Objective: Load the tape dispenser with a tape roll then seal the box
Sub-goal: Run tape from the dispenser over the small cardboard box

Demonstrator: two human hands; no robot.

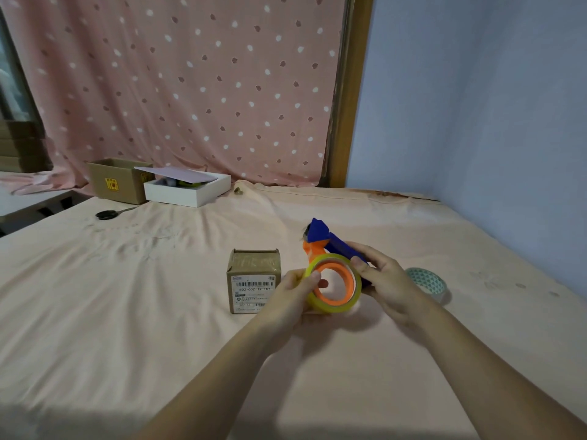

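A blue and orange tape dispenser (322,238) is held above the pink cloth at centre right. A yellowish tape roll (351,298) sits around its orange hub. My left hand (293,301) grips the roll's left rim, thumb on the front edge. My right hand (386,279) holds the dispenser's blue body from the right, thumb touching the roll's upper right. A small cardboard box (254,279) with a barcode label stands just left of my left hand, its top flaps closed.
A second, green-patterned tape roll (428,281) lies behind my right hand. Far left are black scissors (109,214), a brown carton (116,179) and a white box (187,188) with a loose lid. A blue wall bounds the right.
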